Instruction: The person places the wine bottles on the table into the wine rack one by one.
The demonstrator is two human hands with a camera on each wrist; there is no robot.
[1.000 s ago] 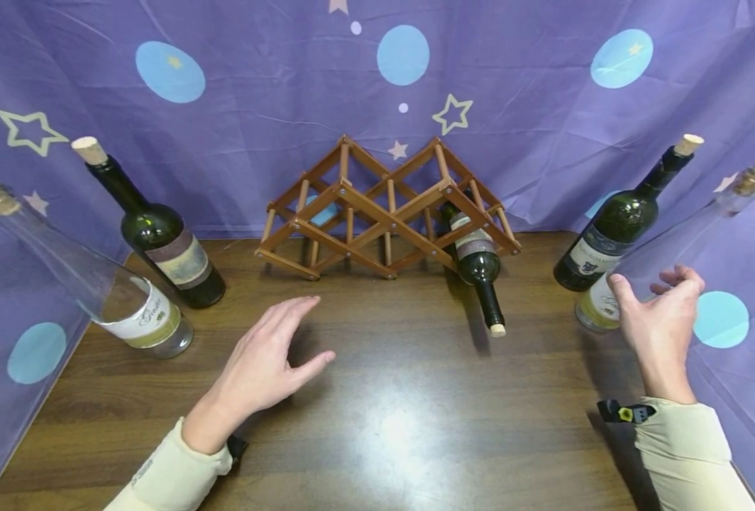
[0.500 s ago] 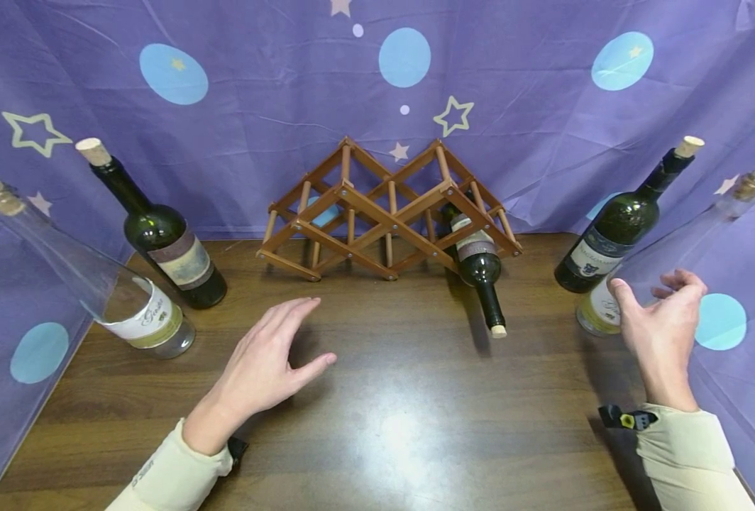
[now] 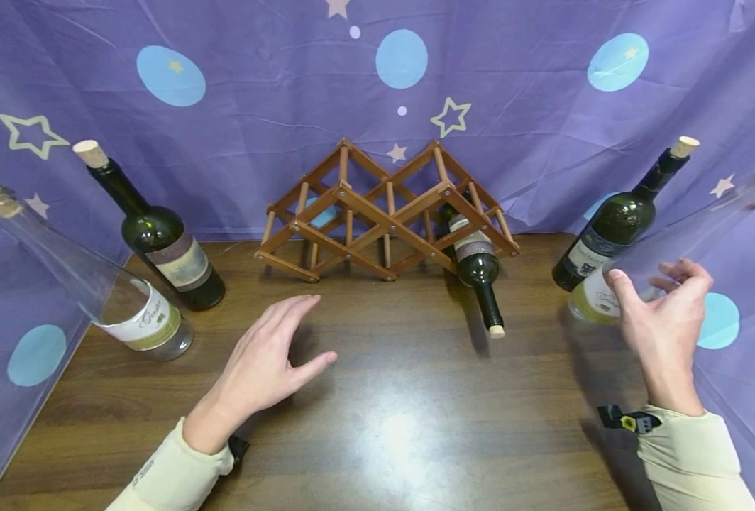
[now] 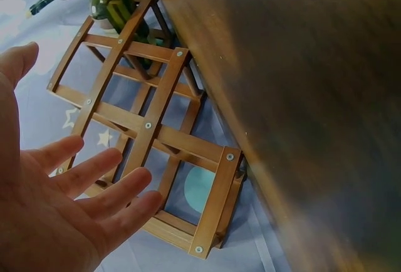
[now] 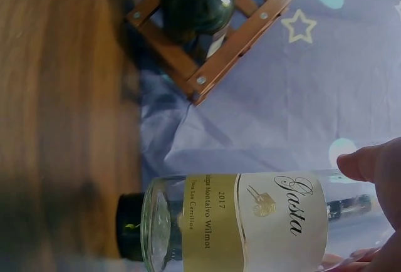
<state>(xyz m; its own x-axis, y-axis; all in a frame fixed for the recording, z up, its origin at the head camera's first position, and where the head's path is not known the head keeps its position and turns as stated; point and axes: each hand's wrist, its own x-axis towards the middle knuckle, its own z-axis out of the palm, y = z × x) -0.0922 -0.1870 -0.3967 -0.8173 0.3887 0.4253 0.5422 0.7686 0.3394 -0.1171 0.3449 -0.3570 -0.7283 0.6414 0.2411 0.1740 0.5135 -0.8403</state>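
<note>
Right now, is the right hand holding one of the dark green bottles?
No, the right hand grips a clear glass bottle with a white-and-gold label.

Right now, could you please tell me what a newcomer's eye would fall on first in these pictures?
Probably the zigzag wooden rack at the back middle of the table, with a dark green bottle resting neck-forward in its right end. Next, likely the clear bottle held by the right hand at the far right, then the purple star-patterned backdrop behind everything.
</note>
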